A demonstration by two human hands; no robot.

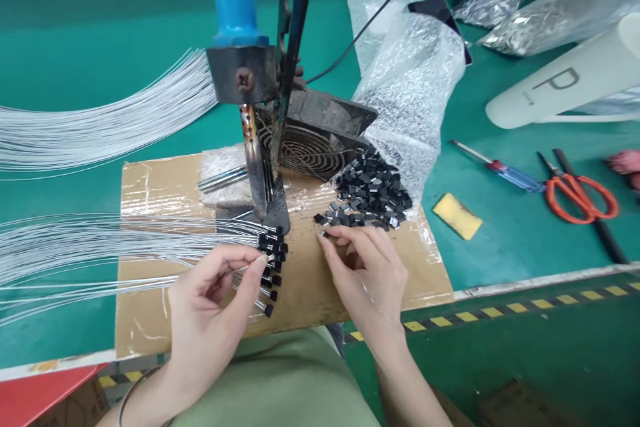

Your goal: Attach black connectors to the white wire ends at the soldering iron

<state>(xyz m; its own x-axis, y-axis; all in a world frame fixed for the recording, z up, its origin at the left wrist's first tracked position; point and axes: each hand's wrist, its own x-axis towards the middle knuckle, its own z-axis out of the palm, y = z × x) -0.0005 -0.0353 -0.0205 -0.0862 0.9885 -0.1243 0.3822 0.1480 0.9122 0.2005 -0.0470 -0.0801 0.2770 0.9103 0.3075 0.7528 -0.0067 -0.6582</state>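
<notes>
My left hand (220,307) is closed in a pinch on a thin white wire, its bright tip showing at the fingertips. Beneath and beside it lie several wires (165,243) with black connectors (270,278) on their ends. At the near edge of a pile of small black connector pieces (375,190), my right hand (367,267) pinches one small black connector piece (324,234) between thumb and forefinger. Between and above the hands, a blue-handled soldering iron (235,0) points down from a clamp, its tip close to the wire ends.
Cardboard (310,287) covers the work spot on the green table. A dirty fan (313,147) stands behind the iron. A long wire bundle (125,123) lies left. To the right are a bubble-wrap bag (415,80), yellow sponge (457,216), screwdriver (515,173), orange-handled scissors (580,197) and white cup (560,80).
</notes>
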